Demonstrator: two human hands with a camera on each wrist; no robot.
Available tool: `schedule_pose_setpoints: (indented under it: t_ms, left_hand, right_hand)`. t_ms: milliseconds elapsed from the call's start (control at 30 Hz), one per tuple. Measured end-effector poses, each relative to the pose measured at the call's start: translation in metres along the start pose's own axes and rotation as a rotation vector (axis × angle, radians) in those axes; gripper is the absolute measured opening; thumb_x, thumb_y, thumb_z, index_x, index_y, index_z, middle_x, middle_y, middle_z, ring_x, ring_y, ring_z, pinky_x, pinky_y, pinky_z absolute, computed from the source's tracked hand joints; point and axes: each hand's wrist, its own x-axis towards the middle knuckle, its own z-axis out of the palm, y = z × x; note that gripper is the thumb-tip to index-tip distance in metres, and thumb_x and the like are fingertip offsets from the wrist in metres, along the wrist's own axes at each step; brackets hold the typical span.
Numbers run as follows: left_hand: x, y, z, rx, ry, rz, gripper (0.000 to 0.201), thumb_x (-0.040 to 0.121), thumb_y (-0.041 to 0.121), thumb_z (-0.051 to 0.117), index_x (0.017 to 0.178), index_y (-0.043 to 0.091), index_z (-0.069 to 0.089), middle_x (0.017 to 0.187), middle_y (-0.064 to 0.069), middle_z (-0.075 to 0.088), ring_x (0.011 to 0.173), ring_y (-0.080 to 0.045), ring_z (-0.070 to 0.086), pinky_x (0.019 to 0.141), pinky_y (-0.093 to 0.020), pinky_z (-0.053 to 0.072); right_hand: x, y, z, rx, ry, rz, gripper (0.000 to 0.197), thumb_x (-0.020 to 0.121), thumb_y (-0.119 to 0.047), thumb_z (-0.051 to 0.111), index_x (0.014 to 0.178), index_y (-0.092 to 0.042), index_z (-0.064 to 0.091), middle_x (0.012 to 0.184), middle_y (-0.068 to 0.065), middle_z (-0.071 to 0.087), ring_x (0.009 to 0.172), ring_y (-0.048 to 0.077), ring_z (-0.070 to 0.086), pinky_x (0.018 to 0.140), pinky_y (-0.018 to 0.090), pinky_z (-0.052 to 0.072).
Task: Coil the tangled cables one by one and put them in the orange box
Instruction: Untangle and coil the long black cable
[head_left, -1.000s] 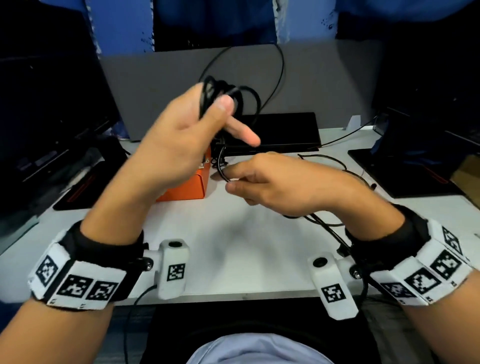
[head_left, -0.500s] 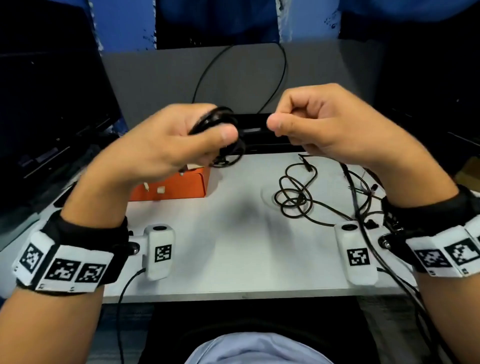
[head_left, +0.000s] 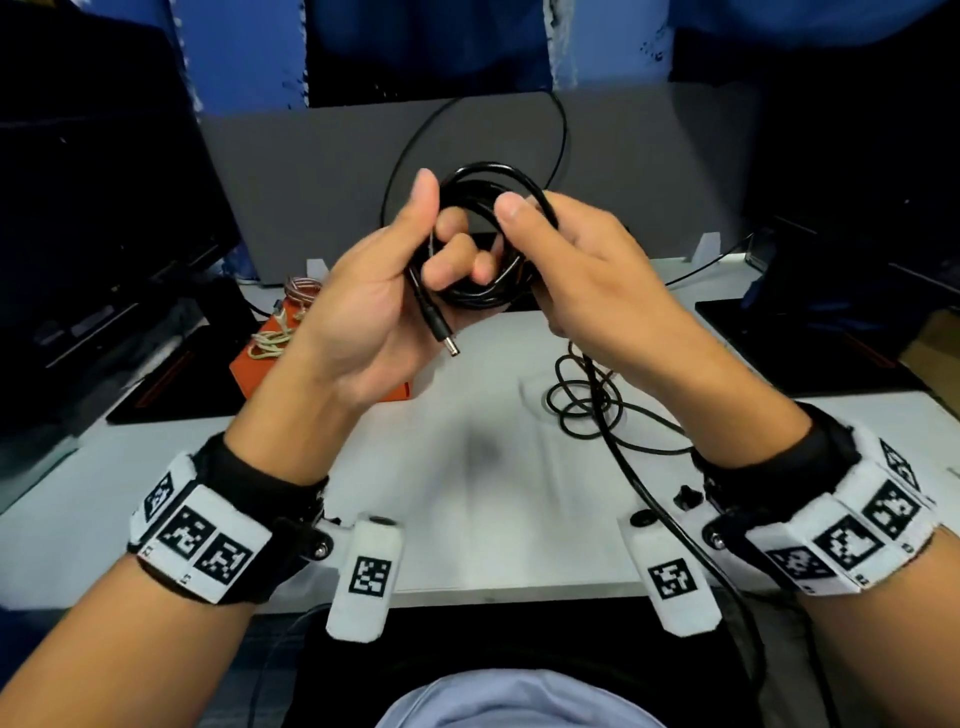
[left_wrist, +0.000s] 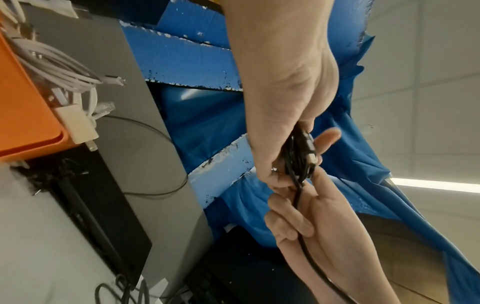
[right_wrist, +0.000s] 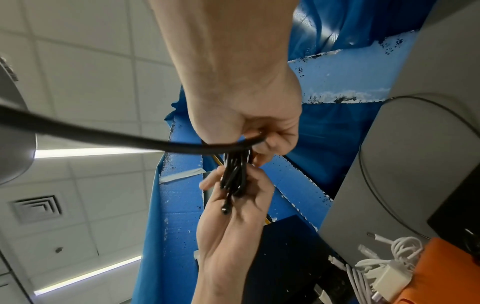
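Observation:
A black cable coil hangs in the air above the white table, held between both hands. My left hand grips the coil's left side, and the barrel plug sticks out below its palm. My right hand pinches the coil's right side with thumb on top; the loose run drops from it to a tangle on the table and off the front edge. The coil shows edge-on in the left wrist view and as a bundle in the right wrist view. The orange box sits behind my left forearm.
White and beige cables lie in the orange box; white chargers show there too. A grey partition with a thin black wire stands behind. Dark monitors flank the table.
My right hand, which had pulled the cable up and right, has come back to the coil and laid another loop on it. My left hand turned palm-up, exposing the plug.

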Motion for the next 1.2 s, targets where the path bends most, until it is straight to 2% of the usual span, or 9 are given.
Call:
schedule_pose_setpoints:
  t_ms: [133, 300, 433, 567, 733, 833, 967, 1100, 1200]
  left_hand:
    - [-0.002, -0.001, 0.010, 0.102, 0.090, 0.041, 0.032, 0.108, 0.035, 0.042, 0.088, 0.014, 0.054, 0.087, -0.003, 0.064, 0.094, -0.019, 0.063, 0.107, -0.049, 0.050]
    - [-0.002, -0.009, 0.012, 0.440, 0.167, 0.084, 0.042, 0.105, 0.045, 0.045, 0.098, 0.006, 0.060, 0.110, -0.028, 0.065, 0.112, -0.045, 0.061, 0.111, -0.067, 0.038]
    - [-0.004, -0.009, 0.011, 0.622, 0.195, 0.007, 0.056, 0.105, 0.052, 0.040, 0.115, 0.001, 0.062, 0.117, -0.006, 0.074, 0.115, -0.030, 0.067, 0.110, -0.064, 0.040]
    - [-0.008, -0.002, 0.010, 0.728, 0.238, 0.043, 0.039, 0.105, 0.051, 0.044, 0.122, 0.022, 0.064, 0.114, 0.007, 0.075, 0.110, -0.017, 0.070, 0.103, -0.050, 0.052]
    - [-0.012, -0.005, 0.018, 1.046, 0.220, 0.193, 0.025, 0.111, 0.032, 0.038, 0.118, 0.012, 0.052, 0.091, 0.010, 0.063, 0.080, 0.010, 0.064, 0.066, -0.008, 0.048]
    - [-0.011, -0.008, 0.017, 1.015, 0.198, 0.177, 0.024, 0.112, 0.028, 0.036, 0.117, 0.008, 0.049, 0.092, 0.004, 0.064, 0.075, -0.007, 0.071, 0.065, -0.021, 0.057]
    - [-0.009, 0.001, 0.005, 0.819, 0.088, 0.063, 0.033, 0.110, 0.029, 0.043, 0.126, 0.003, 0.053, 0.110, -0.018, 0.069, 0.095, -0.034, 0.073, 0.090, -0.058, 0.057]
    - [-0.011, 0.016, -0.002, 0.734, 0.003, -0.058, 0.046, 0.102, 0.036, 0.049, 0.126, -0.001, 0.061, 0.116, -0.017, 0.072, 0.114, -0.040, 0.065, 0.108, -0.063, 0.043]
    - [-0.011, 0.012, -0.003, 0.560, -0.029, -0.032, 0.044, 0.107, 0.031, 0.045, 0.111, -0.009, 0.063, 0.091, -0.007, 0.070, 0.091, -0.026, 0.065, 0.094, -0.047, 0.051]
  right_hand:
    - [0.001, 0.001, 0.003, 0.101, 0.074, 0.065, 0.042, 0.110, -0.044, 0.041, 0.105, -0.009, 0.063, 0.060, -0.022, 0.053, 0.051, -0.001, 0.049, 0.054, 0.012, 0.034]
    - [-0.002, -0.006, 0.008, 0.301, 0.140, 0.128, 0.058, 0.108, -0.053, 0.039, 0.105, 0.002, 0.056, 0.081, 0.000, 0.053, 0.066, 0.016, 0.046, 0.047, 0.023, 0.034]
    - [-0.001, -0.002, 0.007, 0.259, 0.107, 0.137, 0.045, 0.109, -0.053, 0.037, 0.092, -0.014, 0.052, 0.075, -0.002, 0.050, 0.062, 0.012, 0.043, 0.047, 0.024, 0.033]
    - [0.000, -0.001, 0.004, 0.029, 0.134, 0.034, 0.038, 0.109, -0.046, 0.042, 0.081, -0.021, 0.045, 0.068, -0.012, 0.048, 0.053, -0.001, 0.048, 0.053, 0.018, 0.037]
    - [-0.002, 0.002, 0.010, -0.107, 0.135, -0.047, 0.040, 0.108, -0.046, 0.047, 0.082, -0.016, 0.052, 0.071, -0.007, 0.054, 0.063, 0.004, 0.048, 0.061, 0.028, 0.043]
    - [-0.004, 0.002, 0.012, 0.027, 0.169, -0.050, 0.035, 0.105, -0.045, 0.053, 0.087, -0.015, 0.053, 0.067, -0.010, 0.054, 0.061, 0.003, 0.050, 0.058, 0.028, 0.042]
    - [-0.005, -0.003, 0.010, 0.069, 0.145, -0.114, 0.018, 0.107, -0.038, 0.054, 0.094, -0.025, 0.054, 0.063, -0.014, 0.058, 0.056, 0.001, 0.053, 0.057, 0.019, 0.041]
    - [-0.003, -0.002, 0.007, -0.060, 0.040, -0.131, 0.025, 0.107, -0.036, 0.053, 0.086, -0.022, 0.052, 0.067, -0.011, 0.062, 0.060, 0.003, 0.054, 0.062, 0.023, 0.042]
    - [-0.004, -0.005, 0.005, -0.085, -0.027, -0.120, 0.027, 0.109, -0.034, 0.049, 0.086, -0.020, 0.049, 0.063, -0.009, 0.066, 0.056, 0.003, 0.057, 0.060, 0.017, 0.041]
